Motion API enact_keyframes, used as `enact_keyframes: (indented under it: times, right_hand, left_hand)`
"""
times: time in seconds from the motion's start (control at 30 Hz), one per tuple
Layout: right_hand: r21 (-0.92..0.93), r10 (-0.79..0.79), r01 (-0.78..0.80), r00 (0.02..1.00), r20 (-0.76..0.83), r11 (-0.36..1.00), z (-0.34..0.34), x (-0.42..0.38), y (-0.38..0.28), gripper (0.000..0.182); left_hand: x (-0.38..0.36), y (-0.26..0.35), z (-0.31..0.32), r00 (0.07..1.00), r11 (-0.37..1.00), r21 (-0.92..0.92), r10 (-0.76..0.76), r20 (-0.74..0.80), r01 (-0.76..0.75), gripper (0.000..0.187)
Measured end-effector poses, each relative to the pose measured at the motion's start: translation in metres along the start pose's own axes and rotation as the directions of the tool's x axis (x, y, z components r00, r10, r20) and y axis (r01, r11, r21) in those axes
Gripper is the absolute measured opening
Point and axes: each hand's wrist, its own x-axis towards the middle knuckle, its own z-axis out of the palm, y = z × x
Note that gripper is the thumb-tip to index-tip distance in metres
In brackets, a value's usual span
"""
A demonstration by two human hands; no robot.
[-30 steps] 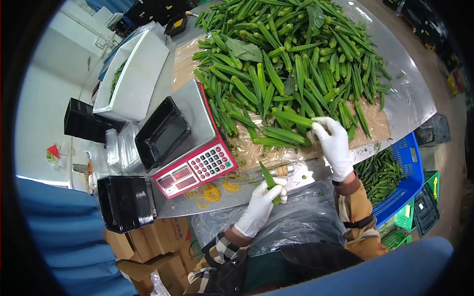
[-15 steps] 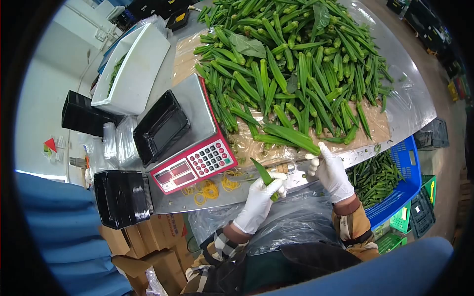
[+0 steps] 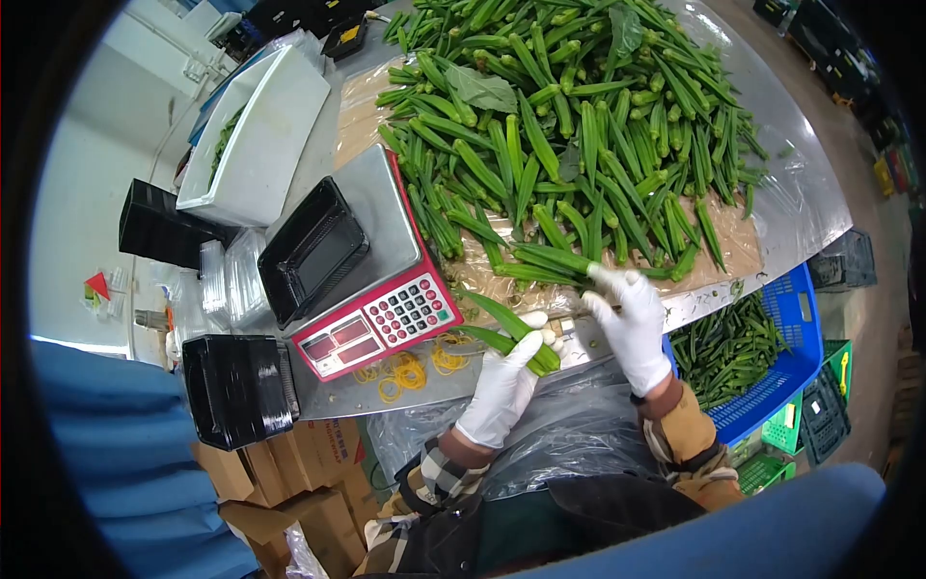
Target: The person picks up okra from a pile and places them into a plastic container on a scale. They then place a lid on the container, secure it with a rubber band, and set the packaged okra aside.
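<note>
My left hand (image 3: 506,381), in a white glove, is closed around two green okra pods (image 3: 511,333) whose tips point up and left toward the scale. To its right, my white-gloved right hand (image 3: 632,323) has its thumb and fingers apart. Its fingertips are right at the stem end of an okra pod (image 3: 550,258) lying at the pile's near edge. A large okra pile (image 3: 588,145) with a few leaves spreads beyond both hands on brown, plastic-covered sheeting.
A red scale (image 3: 386,318) carries a black tray (image 3: 313,251). Black tray stacks (image 3: 236,391), yellow rubber bands (image 3: 403,376) and a white foam box (image 3: 260,135) are around it. At right below the table sits a blue crate (image 3: 805,309) of okra.
A second okra pod is now in my left hand beside the first. My right hand has let go of a pod and moved slightly left, fingers spreading at another.
</note>
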Motion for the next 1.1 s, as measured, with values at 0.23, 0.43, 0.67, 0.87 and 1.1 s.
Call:
enact_keyframes:
  times: [0.23,0.43,0.67,0.87,1.1]
  right_hand:
    - [0.377,0.453,-0.537,0.842,0.292,0.755,0.017,0.009,0.029,0.031]
    - [0.599,0.507,-0.790,0.574,0.643,0.134,-0.004,0.002,0.024,0.024]
    - [0.505,0.257,-0.802,0.586,0.769,0.320,-0.015,-0.009,-0.015,0.020]
    - [0.026,0.254,-0.259,0.958,0.130,0.965,0.011,0.009,0.003,0.033]
    - [0.156,0.449,-0.470,0.880,0.152,0.869,0.030,0.010,0.028,0.041]
  left_hand:
    - [-0.006,-0.004,-0.011,0.997,0.994,0.095,-0.039,-0.062,0.045,0.029]
    - [-0.004,-0.004,-0.011,0.998,0.998,0.048,-0.030,-0.060,0.033,0.028]
    - [-0.007,-0.001,-0.003,0.999,0.999,0.053,0.015,-0.043,-0.013,0.037]
    - [-0.009,0.001,-0.023,0.999,0.999,-0.029,0.032,-0.010,-0.032,0.047]
    - [-0.015,0.006,-0.010,0.999,0.999,-0.013,-0.049,-0.005,0.049,0.049]
